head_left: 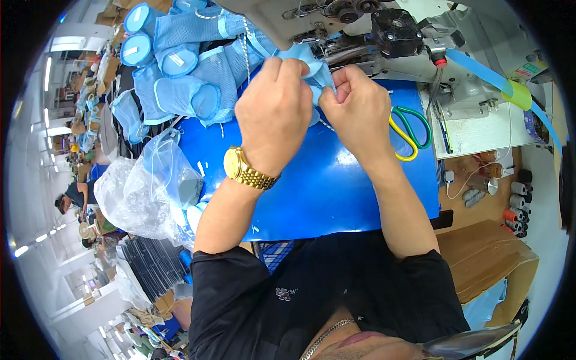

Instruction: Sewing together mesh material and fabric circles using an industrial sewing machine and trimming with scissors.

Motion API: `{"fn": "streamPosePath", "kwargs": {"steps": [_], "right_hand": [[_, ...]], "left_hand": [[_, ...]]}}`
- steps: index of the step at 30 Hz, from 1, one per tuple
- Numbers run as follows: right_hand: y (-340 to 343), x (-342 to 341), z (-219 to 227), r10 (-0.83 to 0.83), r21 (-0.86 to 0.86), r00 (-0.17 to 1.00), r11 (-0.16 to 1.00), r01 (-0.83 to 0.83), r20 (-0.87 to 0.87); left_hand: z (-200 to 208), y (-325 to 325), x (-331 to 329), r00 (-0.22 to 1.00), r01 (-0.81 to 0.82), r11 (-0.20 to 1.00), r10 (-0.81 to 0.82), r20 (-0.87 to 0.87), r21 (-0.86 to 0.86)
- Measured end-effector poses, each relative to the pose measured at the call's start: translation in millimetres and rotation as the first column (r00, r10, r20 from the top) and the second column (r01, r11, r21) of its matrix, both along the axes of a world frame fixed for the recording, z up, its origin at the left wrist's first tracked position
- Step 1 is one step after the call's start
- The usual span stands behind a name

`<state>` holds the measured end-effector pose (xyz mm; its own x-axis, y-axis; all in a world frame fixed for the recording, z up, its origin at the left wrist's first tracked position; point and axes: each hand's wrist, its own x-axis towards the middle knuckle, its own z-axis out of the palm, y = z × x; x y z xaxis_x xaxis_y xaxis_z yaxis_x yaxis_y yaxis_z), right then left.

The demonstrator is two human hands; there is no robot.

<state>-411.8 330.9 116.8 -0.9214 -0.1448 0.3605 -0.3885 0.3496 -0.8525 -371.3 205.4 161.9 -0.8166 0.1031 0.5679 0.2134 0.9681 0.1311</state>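
Observation:
My left hand [273, 114], below a gold watch, pinches one side of a light-blue mesh and fabric piece [319, 73]. My right hand [358, 114] grips its other side between thumb and bent fingers. The piece is stretched between both hands, just below a sewing machine [336, 45], and my fingers hide much of it. A heap of light-blue mesh pouches [210, 69] with round ends lies to the left, touching the area by my left hand. Right of my right hand, scissors [408, 153] with yellow and green handles rest on the blue table [318, 180].
A clear plastic bag [129, 192] sits at the table's left edge. Tweezers [446, 141] lie on the white machine bed at right. Several thread spools [517, 201] and an open cardboard box [498, 258] are at the right. Other people work far left.

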Motion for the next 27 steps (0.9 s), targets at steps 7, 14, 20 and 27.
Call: {"fn": "streamPosePath", "kwargs": {"steps": [7, 14, 20, 27], "right_hand": [[-11, 8, -1, -0.066, -0.046, 0.996, 0.997, 0.069, 0.054], [5, 2, -1, 0.002, -0.013, 0.999, 1.000, -0.002, 0.045], [17, -6, -2, 0.301, -0.155, 0.924, 0.950, -0.270, 0.236], [16, -7, -1, 0.339, -0.275, 0.893, 0.925, -0.261, 0.295]], "left_hand": [[-1, 3, -8, 0.986, 0.016, 0.999, -0.020, -0.163, -0.028], [7, -9, -2, 0.994, 0.106, 0.987, -0.106, 0.005, -0.123], [8, -21, -5, 0.965, 0.241, 0.954, -0.255, -0.057, -0.179], [16, -11, -4, 0.977, 0.212, 0.952, -0.215, 0.010, -0.221]]}}
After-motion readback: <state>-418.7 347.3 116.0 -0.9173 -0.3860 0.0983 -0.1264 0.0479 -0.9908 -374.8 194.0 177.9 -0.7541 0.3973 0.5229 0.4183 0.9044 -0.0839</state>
